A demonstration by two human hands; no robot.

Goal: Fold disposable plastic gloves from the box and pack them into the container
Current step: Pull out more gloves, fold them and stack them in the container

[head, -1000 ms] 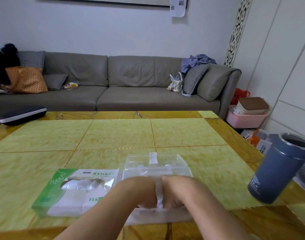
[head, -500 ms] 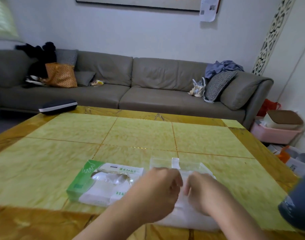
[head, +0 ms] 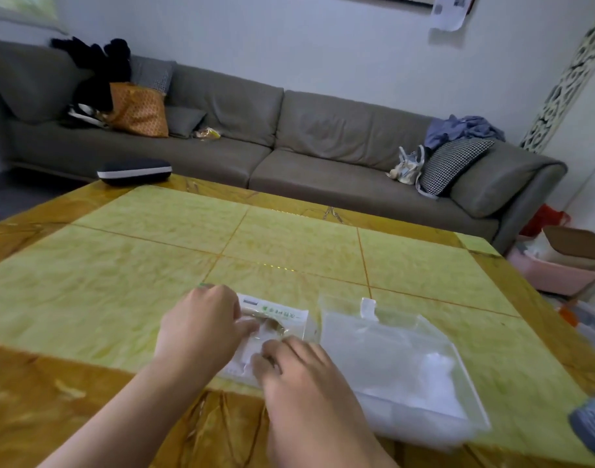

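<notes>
I see two bare forearms reaching forward from the bottom edge, meeting over one glove box [head: 282, 315] near the front of a yellow-green table [head: 289, 238]. The left hand [head: 201, 327] lies across the box's left half, knuckles up, fingers bent down and pointing right toward the opening. The right hand [head: 291, 364] sits just beside it on the near right, fingers curled down into the thin white plastic [head: 252, 349] at the opening. The blur keeps me from telling whether either hand actually pinches that plastic or only presses on it.

Just right of the box, touching or nearly so, lies one clear plastic container [head: 390, 359], its lid tipped up at the far edge; some crumpled white plastic [head: 434, 366] rests inside toward its right end.

Also on the table: one dark case with a pale stripe [head: 134, 171] at the far left edge, and one blue-grey cylinder [head: 593, 423], cut off at the lower right. Behind stands one long grey sofa [head: 289, 140] carrying one orange bag [head: 137, 109] and one checked cushion [head: 453, 163].
</notes>
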